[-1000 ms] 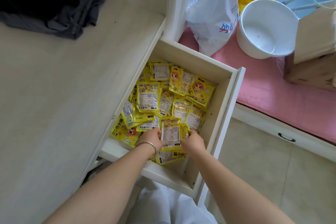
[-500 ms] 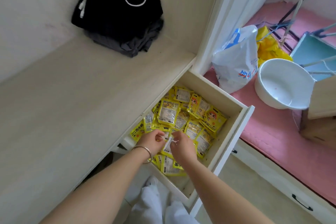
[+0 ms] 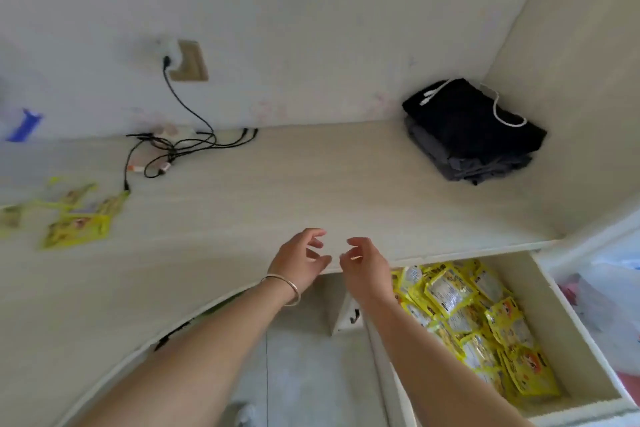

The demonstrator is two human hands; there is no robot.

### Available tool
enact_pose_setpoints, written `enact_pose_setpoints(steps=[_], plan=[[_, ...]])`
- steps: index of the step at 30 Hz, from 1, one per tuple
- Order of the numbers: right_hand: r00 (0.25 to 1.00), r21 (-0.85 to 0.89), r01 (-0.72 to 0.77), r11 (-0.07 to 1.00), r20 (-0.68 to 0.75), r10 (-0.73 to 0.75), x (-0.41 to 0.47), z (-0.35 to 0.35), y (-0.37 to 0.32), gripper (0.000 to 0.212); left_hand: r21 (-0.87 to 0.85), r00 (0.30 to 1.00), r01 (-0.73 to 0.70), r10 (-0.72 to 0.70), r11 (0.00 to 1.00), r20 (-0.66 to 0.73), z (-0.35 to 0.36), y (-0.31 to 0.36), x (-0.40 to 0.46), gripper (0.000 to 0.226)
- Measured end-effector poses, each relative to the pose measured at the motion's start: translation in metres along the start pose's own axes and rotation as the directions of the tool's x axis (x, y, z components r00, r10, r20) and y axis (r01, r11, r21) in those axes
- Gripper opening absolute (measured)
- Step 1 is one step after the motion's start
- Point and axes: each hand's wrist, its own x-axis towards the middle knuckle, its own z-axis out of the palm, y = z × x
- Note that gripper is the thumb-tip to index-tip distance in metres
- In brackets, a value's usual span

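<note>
Left on the desk [image 3: 311, 184], a few loose packets [image 3: 76, 229] lie flat. Centre, over the desk's near edge, left hand [image 3: 298, 262] and right hand [image 3: 367, 267] hover side by side, fingers loosely curled, both empty. Right, the open drawer [image 3: 561, 350] holds heaped yellow packets [image 3: 467, 319].

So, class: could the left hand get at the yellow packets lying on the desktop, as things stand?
Probably yes. The left hand holds nothing, and only bare desktop lies between it and those yellow packets; the cables sit farther back.
</note>
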Motion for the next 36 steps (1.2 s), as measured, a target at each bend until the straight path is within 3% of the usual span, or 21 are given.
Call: enact_pose_setpoints(steps=[6, 15, 24, 31, 36], plan=[[0.946, -0.056, 0.236, 0.97, 0.243, -0.216, -0.01, 0.104, -0.102, 0.042, -0.021, 0.959, 0.125, -0.126, 0.992, -0.254, -0.132, -0.074, -0.028, 0.043], [0.861, -0.099, 0.362, 0.927, 0.417, -0.291, -0.046, 0.261, -0.2, 0.036, -0.081, 0.841, 0.308, -0.311, 0.948, -0.443, -0.296, -0.193, -0.079, 0.043], [0.771, -0.226, 0.482, 0.847, 0.569, -0.287, -0.035, 0.344, -0.245, 0.036, -0.284, 0.702, 0.44, -0.523, 0.852, -0.483, -0.353, -0.268, -0.077, 0.04], [0.69, -0.254, 0.582, 0.773, 0.658, -0.303, 0.021, 0.388, -0.281, 0.035, -0.37, 0.606, 0.475, -0.602, 0.799, -0.52, -0.382, -0.297, -0.034, 0.038], [0.675, -0.323, 0.639, 0.698, 0.671, -0.306, 0.049, 0.418, -0.299, 0.042, -0.372, 0.56, 0.525, -0.64, 0.766, -0.526, -0.396, -0.324, -0.006, 0.036]])
